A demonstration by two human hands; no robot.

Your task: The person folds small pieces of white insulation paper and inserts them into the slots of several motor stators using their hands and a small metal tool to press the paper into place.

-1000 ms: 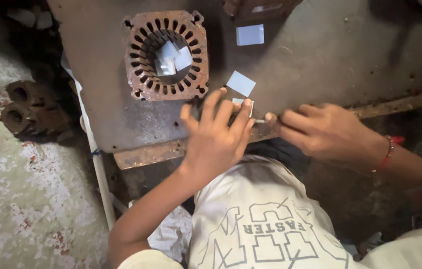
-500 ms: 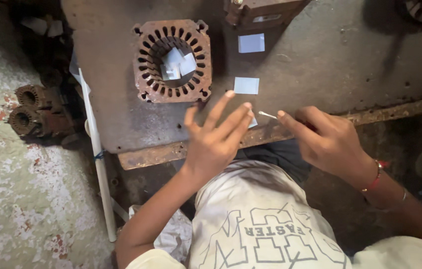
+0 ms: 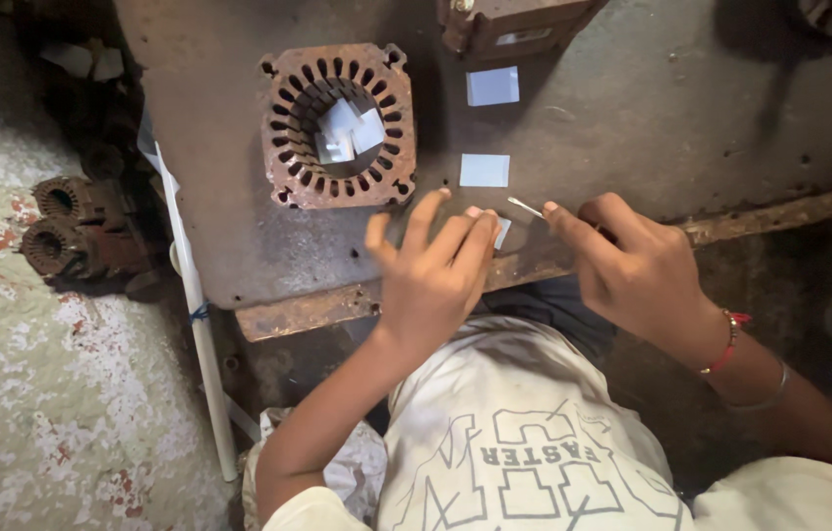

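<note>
Lying across the top, a wide rusty metal table [image 3: 691,128]. Sitting on it at upper left, a rusted square motor core [image 3: 339,126] with white paper bits in its round hole. Pressing down near the table's front edge, the left hand [image 3: 435,275], fingers spread over a small white paper piece [image 3: 502,232]. Pinching a thin white strip [image 3: 526,206] just beside it, the right hand [image 3: 632,265]. Resting farther back, two white paper squares [image 3: 485,170].
</note>
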